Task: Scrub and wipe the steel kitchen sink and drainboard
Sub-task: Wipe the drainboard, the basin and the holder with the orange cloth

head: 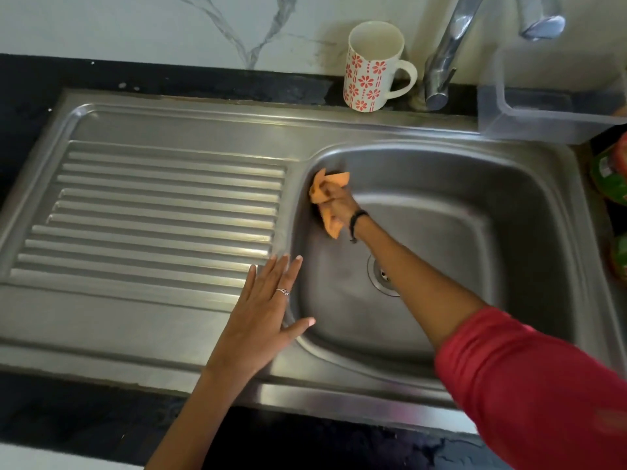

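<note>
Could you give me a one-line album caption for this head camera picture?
Right hand presses an orange cloth against the steel sink wall; left hand rests flat beside.

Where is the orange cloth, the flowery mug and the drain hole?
orange cloth (330,180): head view, on the upper fold above the right hand's fingers.
flowery mug (364,81): head view, on its patterned side, behind the sink.
drain hole (381,276): head view, on the metal ring beside the forearm.

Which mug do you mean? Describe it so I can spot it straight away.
Start at the steel sink and look to the dark counter strip behind the basin. The mug stands upright there, just left of the tap. It alone is white with red flowers.
</note>
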Available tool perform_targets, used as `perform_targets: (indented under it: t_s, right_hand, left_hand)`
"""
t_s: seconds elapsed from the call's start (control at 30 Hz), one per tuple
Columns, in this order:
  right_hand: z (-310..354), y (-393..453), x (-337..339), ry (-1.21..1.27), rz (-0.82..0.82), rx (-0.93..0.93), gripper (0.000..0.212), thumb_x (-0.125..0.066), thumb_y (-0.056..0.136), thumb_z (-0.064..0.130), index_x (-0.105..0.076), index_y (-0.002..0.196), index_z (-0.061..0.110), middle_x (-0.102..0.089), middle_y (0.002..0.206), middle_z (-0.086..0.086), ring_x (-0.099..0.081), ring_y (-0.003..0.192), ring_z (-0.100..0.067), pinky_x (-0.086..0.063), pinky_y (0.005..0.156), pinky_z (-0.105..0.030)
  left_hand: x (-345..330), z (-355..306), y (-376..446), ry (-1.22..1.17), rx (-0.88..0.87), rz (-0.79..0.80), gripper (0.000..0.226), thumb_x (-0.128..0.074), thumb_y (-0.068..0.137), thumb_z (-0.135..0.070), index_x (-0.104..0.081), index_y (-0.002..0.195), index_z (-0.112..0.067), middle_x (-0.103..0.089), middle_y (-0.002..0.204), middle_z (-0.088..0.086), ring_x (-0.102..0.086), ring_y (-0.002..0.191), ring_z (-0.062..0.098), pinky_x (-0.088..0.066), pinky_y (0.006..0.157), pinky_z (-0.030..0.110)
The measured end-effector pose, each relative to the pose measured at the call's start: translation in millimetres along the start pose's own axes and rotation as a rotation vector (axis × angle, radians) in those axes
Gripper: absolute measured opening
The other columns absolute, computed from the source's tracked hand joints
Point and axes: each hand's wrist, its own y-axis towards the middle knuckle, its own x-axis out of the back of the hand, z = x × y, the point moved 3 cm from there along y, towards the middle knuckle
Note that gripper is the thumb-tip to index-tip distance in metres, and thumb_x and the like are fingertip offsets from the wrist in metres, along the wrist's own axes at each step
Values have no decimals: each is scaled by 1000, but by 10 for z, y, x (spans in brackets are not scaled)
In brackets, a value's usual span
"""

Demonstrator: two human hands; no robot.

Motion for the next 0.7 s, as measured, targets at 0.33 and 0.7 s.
perform_targets:
  t_s: [0.33, 0.7]
  right_hand:
    - [-450, -445, -444, 186, 145, -130, 39, -30, 81, -12, -47, 69, 22, -32, 62, -1, -29, 52, -12, -16, 51, -24]
    - [-808, -1205, -479, -240, 535, -188, 31, -37, 86, -7, -49, 63, 10, -49, 66, 0, -44, 61, -7, -39, 57, -11]
  left_hand:
    - [-131, -68, -114, -81, 107, -5, 86, -32, 74, -68, 19, 138, -43, 5, 156, -1, 17, 142, 12, 19, 111, 26]
    - [-221, -284, -326, -41, 136, 13, 90, -37, 78, -67, 18, 142, -34, 28, 149, -4, 33, 135, 10, 33, 101, 21]
